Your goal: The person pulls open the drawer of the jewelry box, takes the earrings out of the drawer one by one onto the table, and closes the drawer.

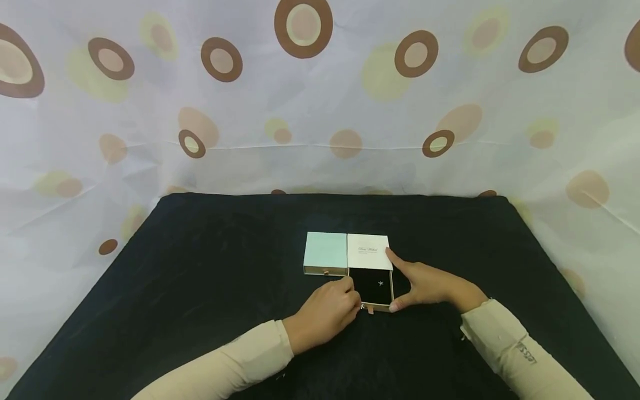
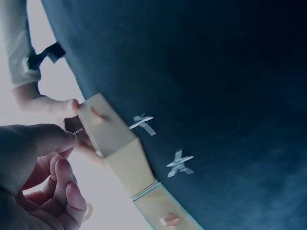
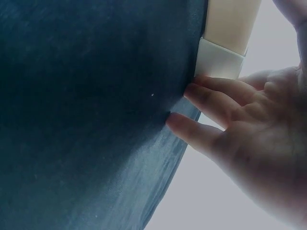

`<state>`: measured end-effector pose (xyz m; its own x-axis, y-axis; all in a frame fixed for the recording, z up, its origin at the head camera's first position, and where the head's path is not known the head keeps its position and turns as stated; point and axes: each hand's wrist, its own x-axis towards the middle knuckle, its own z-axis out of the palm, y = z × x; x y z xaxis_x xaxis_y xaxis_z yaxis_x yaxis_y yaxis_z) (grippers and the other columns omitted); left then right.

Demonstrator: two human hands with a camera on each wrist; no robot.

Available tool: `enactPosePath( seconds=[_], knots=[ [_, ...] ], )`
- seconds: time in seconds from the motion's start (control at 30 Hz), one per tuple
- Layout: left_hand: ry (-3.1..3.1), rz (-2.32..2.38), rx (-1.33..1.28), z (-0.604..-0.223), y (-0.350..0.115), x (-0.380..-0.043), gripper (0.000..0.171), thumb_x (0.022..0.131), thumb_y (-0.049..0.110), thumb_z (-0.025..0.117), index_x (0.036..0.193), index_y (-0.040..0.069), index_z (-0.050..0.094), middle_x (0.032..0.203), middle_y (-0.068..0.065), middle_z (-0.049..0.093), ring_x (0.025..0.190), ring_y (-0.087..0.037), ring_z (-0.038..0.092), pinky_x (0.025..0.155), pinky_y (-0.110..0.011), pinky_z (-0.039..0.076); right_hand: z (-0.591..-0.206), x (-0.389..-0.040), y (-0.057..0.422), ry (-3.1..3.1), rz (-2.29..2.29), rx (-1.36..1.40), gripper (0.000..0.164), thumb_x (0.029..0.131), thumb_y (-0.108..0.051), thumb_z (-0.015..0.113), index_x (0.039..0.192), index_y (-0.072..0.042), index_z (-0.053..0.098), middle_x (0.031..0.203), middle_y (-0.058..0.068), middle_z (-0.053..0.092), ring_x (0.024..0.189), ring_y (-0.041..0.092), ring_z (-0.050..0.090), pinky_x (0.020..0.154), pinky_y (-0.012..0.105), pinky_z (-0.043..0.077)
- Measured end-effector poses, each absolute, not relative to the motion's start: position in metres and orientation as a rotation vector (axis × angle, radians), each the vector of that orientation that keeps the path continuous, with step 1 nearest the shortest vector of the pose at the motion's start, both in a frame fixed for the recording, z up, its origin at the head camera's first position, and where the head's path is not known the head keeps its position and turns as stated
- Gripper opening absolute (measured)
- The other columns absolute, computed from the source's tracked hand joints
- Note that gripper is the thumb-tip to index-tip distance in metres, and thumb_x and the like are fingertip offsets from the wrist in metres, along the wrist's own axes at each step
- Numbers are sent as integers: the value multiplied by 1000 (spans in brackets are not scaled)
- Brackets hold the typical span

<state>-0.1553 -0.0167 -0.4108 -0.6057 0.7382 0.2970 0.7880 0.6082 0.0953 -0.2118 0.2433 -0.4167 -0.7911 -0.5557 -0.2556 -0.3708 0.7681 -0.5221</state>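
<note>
In the head view, a white box (image 1: 368,251) has its black-lined drawer (image 1: 367,286) pulled out towards me. A small silver star-shaped piece (image 1: 380,283) lies in the drawer. My left hand (image 1: 327,310) is at the drawer's front left corner. Its thumb and fingertips pinch a small piece with a thin pin (image 2: 78,131); the rest is hidden by the fingers. My right hand (image 1: 430,284) rests along the box's right side, its thumb at the drawer's front corner and its other fingers stretched straight. Two small silver pieces, one (image 2: 142,123) nearer the drawer than the other (image 2: 180,163), appear in the left wrist view.
A mint-green box (image 1: 325,249), closed, stands against the white box's left side. A pull tab (image 1: 370,310) sticks out from the open drawer's front. Black cloth (image 1: 225,261) covers the table, and a patterned curtain (image 1: 260,111) hangs behind it.
</note>
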Motion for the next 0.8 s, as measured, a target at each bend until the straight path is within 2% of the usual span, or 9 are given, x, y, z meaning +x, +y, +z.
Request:
enactPosePath(
  seconds=[0.1, 0.23, 0.5, 0.8],
  knots=[
    [-2564, -233, -1311, -417, -18, -155, 11, 92, 14, 64, 86, 13, 73, 78, 3, 53, 63, -4, 48, 60, -17, 42, -416, -212, 244, 2561, -635, -701, 127, 70, -58, 76, 152, 0, -2, 151, 28, 25, 129, 37, 45, 102, 53, 37],
    [-2504, -92, -1375, -425, -20, -154, 13, 93, 16, 63, 85, 12, 73, 76, 2, 53, 59, -3, 44, 56, -17, 41, -415, -212, 243, 2558, -630, -708, 127, 70, -58, 76, 152, 1, -3, 151, 28, 26, 128, 38, 45, 102, 54, 36],
    [-2463, 72, -1448, -429, -19, -154, 10, 92, 15, 65, 87, 12, 73, 78, 3, 53, 61, -3, 44, 55, -18, 39, -415, -211, 244, 2558, -623, -699, 127, 71, -59, 75, 152, -1, -4, 152, 29, 22, 130, 42, 41, 103, 55, 35],
    [-2480, 98, -1509, -429, -19, -151, 9, 91, 16, 65, 86, 15, 73, 78, 4, 52, 61, -3, 45, 55, -18, 38, -415, -210, 244, 2566, -616, -720, 126, 72, -59, 75, 152, 0, -3, 151, 29, 24, 124, 38, 49, 100, 53, 38]
  ],
)
